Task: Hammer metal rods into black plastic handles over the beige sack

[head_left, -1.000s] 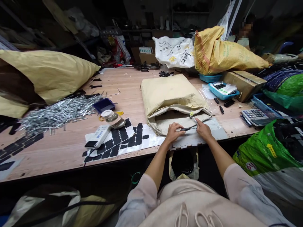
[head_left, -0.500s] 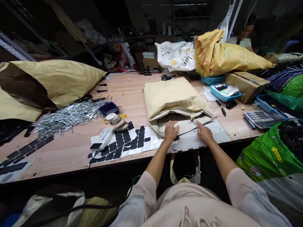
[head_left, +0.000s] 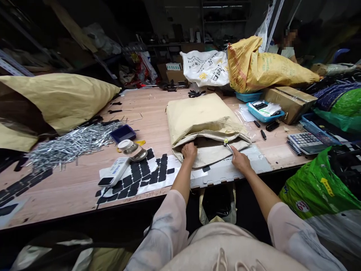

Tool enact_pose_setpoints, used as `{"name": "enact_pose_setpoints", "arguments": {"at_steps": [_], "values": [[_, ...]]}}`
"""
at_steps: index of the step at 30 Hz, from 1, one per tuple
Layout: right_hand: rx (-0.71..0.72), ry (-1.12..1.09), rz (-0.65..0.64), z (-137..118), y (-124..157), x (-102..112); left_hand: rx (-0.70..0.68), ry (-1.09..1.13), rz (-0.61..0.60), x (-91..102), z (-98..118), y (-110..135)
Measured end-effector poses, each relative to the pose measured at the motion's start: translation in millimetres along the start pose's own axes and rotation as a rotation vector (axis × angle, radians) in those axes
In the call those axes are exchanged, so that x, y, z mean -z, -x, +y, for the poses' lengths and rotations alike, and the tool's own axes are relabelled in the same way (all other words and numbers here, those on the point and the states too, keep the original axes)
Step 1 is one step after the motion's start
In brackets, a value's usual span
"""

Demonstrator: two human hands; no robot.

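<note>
A cream paper sack [head_left: 197, 113] lies flat on the bench, its crumpled mouth facing me. My left hand [head_left: 189, 151] is at the left end of that mouth, fingers curled down against the lip. Whatever its fingertips hold, if anything, is hidden. In front of the opening's right part, my right hand [head_left: 241, 162] is closed on a thin metal rod [head_left: 230, 148] with a yellow-green round tip. That tip rests in front of the sack's mouth. Beneath the front of the sack is a grey-white sheet [head_left: 254, 160].
To the left are a pile of metal rods [head_left: 70, 145], a dark blue tray [head_left: 123, 133], a lidded jar [head_left: 132, 149], a white device [head_left: 115, 172] and sheets of black pads [head_left: 135, 178]. On the right stand a calculator [head_left: 306, 143], a blue basket [head_left: 266, 113] and a green bag [head_left: 310, 188].
My left hand has moved left from the middle of the sack's mouth to its left end, and its fingers have curled. The right hand still holds the rod. The view has shifted slightly.
</note>
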State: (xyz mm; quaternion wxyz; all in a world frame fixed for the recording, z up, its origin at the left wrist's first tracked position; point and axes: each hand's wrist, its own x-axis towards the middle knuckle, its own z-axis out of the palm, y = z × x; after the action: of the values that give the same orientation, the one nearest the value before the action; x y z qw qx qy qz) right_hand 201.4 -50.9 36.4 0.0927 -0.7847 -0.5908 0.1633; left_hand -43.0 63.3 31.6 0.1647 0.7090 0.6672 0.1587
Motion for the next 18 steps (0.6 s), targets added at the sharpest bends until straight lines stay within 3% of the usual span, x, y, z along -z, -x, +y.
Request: {"name": "enact_pose_setpoints", "arguments": {"at_steps": [2,6,8,12,18], "values": [[0.007,-0.005,0.005,0,0,0,-0.009,-0.033,0.018,-3.7,13,12],[0.014,-0.005,0.014,0,2,0,-0.256,-0.043,-0.048,-24.1,45,40],[0.021,0.005,0.021,0,3,1,-0.294,-0.020,-0.064,-35.7,54,49],[0.025,0.007,0.024,-1,4,3,-0.267,0.118,-0.048,-47.7,44,51],[0.042,-0.056,0.040,3,8,4,-0.278,0.281,-0.018,-50.2,17,48]]}}
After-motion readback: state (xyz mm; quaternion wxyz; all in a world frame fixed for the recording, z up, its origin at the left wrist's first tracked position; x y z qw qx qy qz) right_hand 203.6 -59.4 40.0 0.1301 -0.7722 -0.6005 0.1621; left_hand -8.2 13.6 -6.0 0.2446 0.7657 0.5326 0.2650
